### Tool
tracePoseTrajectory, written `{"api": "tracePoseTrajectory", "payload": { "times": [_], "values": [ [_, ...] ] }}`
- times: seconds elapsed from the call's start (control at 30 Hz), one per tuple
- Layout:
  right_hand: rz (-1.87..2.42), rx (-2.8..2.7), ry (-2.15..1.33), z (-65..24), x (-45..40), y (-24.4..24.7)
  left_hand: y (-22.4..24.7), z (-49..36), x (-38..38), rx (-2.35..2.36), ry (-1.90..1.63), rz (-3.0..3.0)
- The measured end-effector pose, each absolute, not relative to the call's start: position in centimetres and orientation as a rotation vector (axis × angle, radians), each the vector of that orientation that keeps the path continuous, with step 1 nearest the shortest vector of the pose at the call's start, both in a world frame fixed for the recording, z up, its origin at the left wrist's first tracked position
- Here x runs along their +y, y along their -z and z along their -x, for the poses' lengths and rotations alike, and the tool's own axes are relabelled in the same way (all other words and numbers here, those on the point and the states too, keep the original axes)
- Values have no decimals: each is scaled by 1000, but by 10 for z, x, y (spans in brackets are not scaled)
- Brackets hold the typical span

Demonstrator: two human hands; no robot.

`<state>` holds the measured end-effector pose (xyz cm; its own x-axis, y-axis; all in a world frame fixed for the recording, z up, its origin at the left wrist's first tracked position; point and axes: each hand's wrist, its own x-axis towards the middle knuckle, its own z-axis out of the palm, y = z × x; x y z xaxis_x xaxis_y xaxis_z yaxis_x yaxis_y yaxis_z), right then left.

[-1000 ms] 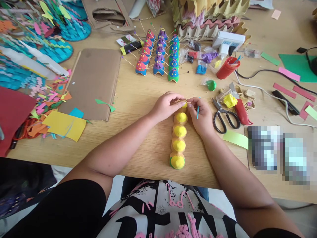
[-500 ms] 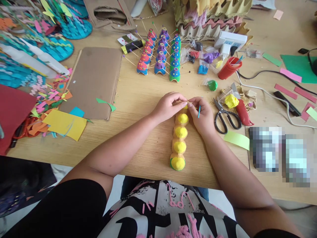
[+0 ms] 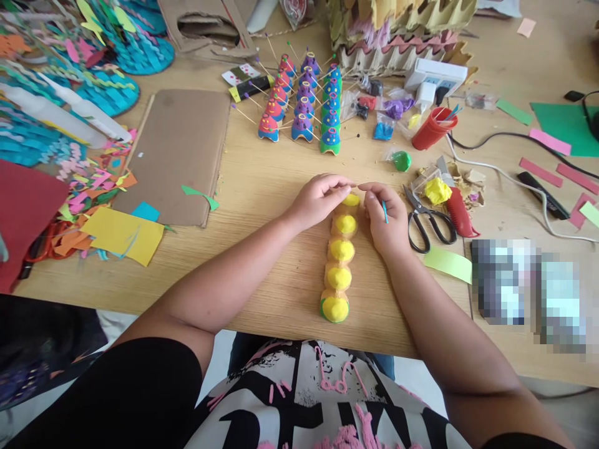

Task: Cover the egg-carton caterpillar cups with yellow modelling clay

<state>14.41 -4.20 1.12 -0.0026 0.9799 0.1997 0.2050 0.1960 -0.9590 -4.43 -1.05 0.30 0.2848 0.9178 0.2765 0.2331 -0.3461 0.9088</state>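
Note:
An egg-carton strip point(image 3: 341, 238) with several bumps capped in yellow clay lies lengthwise on the table before me; green shows at its near end. At its far end my left hand point(image 3: 322, 198) has thumb and fingers pinched together over the last yellow bump, and what they hold, if anything, is too small to make out. Just to the right is my right hand point(image 3: 387, 215), its fingers curled, the index fingertip close to the left fingertips. A thin blue stick point(image 3: 385, 212) pokes out of the right hand's grip.
Black-handled scissors point(image 3: 429, 223), a red-handled cutter point(image 3: 459, 212) and yellow clay point(image 3: 437, 191) lie right of my hands. Finished clay-covered caterpillars point(image 3: 304, 106) with pins stand beyond. A cardboard sheet point(image 3: 173, 153) lies left; a red cup point(image 3: 434, 129) and white cable point(image 3: 496, 212) are at right.
My right hand has moved slightly right, its fingertips parting from those of my left hand. The blue stick moved with it, and more of the far yellow bump shows.

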Motion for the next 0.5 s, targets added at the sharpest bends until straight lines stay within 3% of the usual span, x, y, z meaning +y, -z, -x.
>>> {"api": "tracePoseTrajectory", "payload": {
  "times": [0.5],
  "values": [
    [1068,-1177,-1184,-143,-36,-9,-4,49,-9,1102,-972,-1999]
  ]
}}
